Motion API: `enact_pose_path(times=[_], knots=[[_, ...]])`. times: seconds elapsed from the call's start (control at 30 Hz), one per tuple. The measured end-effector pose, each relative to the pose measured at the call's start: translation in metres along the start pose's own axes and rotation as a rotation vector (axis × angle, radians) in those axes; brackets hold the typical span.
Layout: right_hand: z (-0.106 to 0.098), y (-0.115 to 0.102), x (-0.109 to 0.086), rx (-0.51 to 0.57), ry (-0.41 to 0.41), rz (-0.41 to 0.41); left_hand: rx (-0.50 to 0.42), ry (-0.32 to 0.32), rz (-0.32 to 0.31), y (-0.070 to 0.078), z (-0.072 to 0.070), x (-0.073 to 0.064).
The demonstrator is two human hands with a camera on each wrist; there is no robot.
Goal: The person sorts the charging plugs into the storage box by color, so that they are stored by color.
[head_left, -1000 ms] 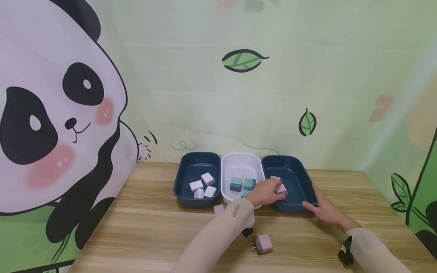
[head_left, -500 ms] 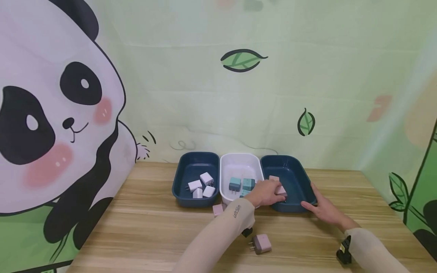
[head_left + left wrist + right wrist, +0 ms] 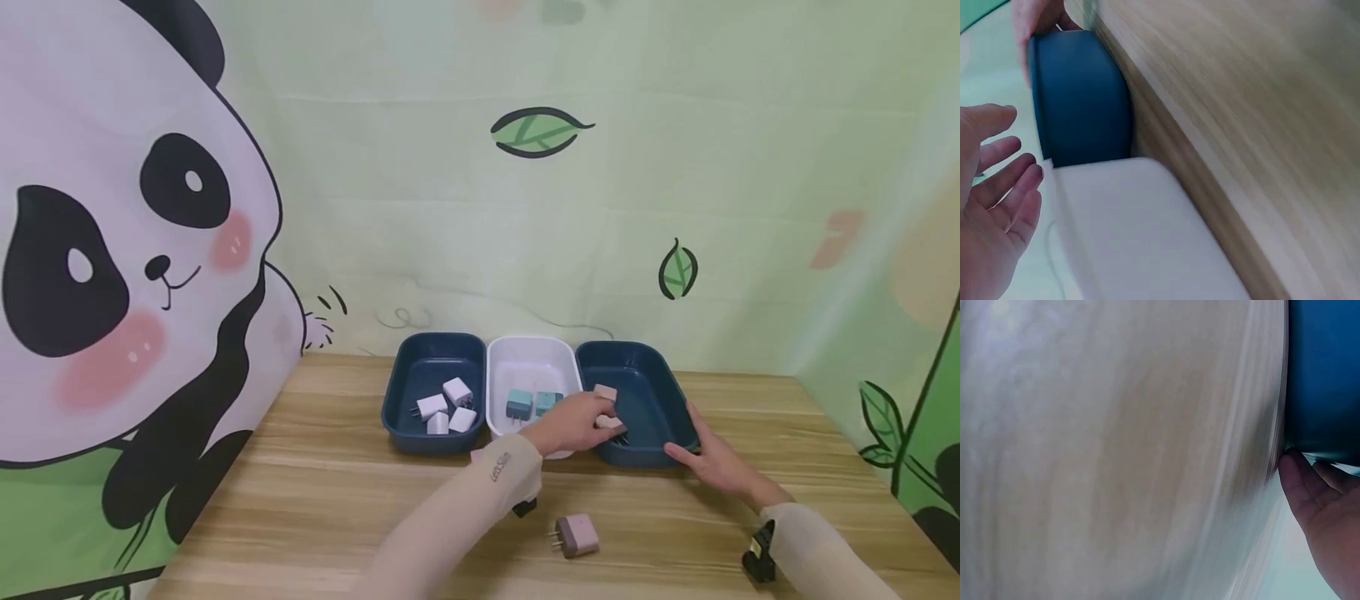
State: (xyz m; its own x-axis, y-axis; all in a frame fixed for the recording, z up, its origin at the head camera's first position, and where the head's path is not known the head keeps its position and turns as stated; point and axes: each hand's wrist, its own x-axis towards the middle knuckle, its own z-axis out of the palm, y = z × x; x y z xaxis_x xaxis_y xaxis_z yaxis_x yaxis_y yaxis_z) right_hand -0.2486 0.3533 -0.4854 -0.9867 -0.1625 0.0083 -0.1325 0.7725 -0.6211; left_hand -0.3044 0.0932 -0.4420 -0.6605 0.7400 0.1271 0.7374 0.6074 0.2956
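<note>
In the head view my left hand (image 3: 573, 422) reaches over the white tray (image 3: 532, 357) to the left side of the right blue tray (image 3: 637, 354). Two pink plug chargers lie there: one pink charger (image 3: 605, 392) just beyond the fingers, another pink charger (image 3: 611, 423) by the fingertips. The left wrist view shows the left hand (image 3: 997, 194) with thumb and fingers spread apart, nothing between them. My right hand (image 3: 716, 458) rests against the right blue tray's front right corner, straight fingers along its side, thumb on the front wall.
A left blue tray (image 3: 438, 346) holds several white chargers (image 3: 457, 392). Teal chargers (image 3: 518, 404) lie in the white tray. One pink charger (image 3: 577, 535) lies on the wooden table (image 3: 337, 500); another pink charger (image 3: 477, 456) is mostly hidden by the left sleeve.
The left hand has drawn slightly left and its fingers have come off the pink charger, which now lies lower in the right blue tray. The right hand has stayed at the tray's corner.
</note>
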Motion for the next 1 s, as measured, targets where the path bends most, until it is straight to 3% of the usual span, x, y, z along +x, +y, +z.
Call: enact_pose_path(times=[0.27, 0.53, 0.67, 1.0], knots=[[0.000, -0.001, -0.001, -0.001, 0.001, 0.002, -0.077, -0.053, 0.086, -0.004, -0.014, -0.042], [-0.001, -0.001, -0.002, -0.012, 0.008, -0.009, -0.162, -0.122, 0.207, -0.002, -0.013, -0.074], [-0.002, -0.003, -0.003, -0.009, 0.005, -0.003, -0.194, -0.171, 0.223, -0.001, -0.012, -0.085], [0.000, 0.000, 0.000, 0.001, -0.001, 0.001, -0.211, -0.263, 0.169, -0.003, 0.000, -0.102]])
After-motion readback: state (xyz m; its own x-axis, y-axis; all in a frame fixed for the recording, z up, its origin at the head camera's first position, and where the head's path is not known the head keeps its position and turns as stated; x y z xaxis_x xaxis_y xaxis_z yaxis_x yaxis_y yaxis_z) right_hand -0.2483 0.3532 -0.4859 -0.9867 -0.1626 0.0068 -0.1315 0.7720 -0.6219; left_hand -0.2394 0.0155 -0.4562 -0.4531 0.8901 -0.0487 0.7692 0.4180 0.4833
